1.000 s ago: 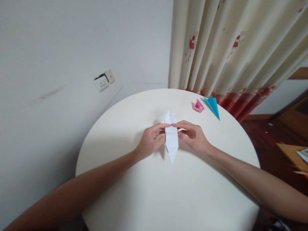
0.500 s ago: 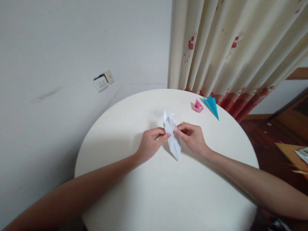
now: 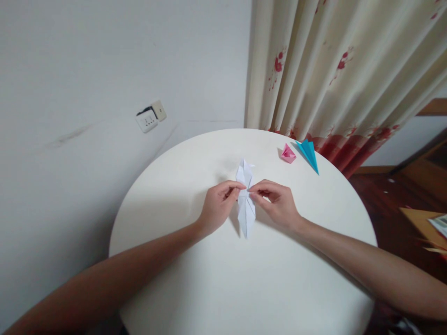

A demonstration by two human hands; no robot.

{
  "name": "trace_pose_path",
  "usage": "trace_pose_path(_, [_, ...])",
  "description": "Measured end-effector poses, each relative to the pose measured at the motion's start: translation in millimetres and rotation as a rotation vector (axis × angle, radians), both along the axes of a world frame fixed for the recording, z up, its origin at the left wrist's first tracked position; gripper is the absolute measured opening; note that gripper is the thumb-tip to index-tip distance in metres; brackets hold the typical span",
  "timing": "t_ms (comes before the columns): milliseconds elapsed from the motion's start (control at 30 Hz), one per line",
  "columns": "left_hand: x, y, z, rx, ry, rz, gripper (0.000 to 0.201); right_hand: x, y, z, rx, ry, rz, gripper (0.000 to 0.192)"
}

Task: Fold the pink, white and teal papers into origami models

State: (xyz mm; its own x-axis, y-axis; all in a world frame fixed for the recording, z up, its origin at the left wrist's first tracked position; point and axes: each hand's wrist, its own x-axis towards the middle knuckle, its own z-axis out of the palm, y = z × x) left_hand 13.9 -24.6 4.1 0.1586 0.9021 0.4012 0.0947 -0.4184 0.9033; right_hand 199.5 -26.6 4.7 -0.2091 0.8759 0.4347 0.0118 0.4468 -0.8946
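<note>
While the left hand (image 3: 218,204) and the right hand (image 3: 278,203) pinch its middle from opposite sides, a long, pointed, white folded-paper piece (image 3: 246,215) is held over the round white counter (image 3: 223,284).

Muted light from the right throws soft leftward shadows across the table (image 3: 240,288), fine detail smeared.

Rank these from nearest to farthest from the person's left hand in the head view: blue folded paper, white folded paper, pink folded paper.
1. White folded paper: held in the left hand.
2. Pink folded paper: far right on the table.
3. Blue folded paper: right of the pink one.
</note>
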Motion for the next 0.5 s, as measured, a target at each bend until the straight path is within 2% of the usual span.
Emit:
trace_pose_path(67, [-1.5,0.7,-1.4,0.005,0.033,-0.065,0.02,1.6,0.3,0.9,-0.012,0.011,-0.044,0.014])
trace_pose_path(133, [-2.2,1.3,-3.2,0.03,0.058,-0.116,0.042,2.4,0.8,1.9,-0.015,0.04,-0.076,0.015])
trace_pose_path(200, [-2.6,1.5,-4.0,0.079,0.11,-0.088,0.053,2.4,1.3,2.3,0.014,0.036,-0.075,0.018])
trace_pose_path(333, [-2.8,0.6,-0.1,0.136,0.215,0.016,0.033,1.2,1.8,1.0,0.09,-0.018,-0.065,0.018])
trace_pose_path(500, [-1.3,-4.3,5.7,0.132,0.225,0.026,0.017,2.7,2.3,2.3,0.22,-0.117,-0.132,0.007])
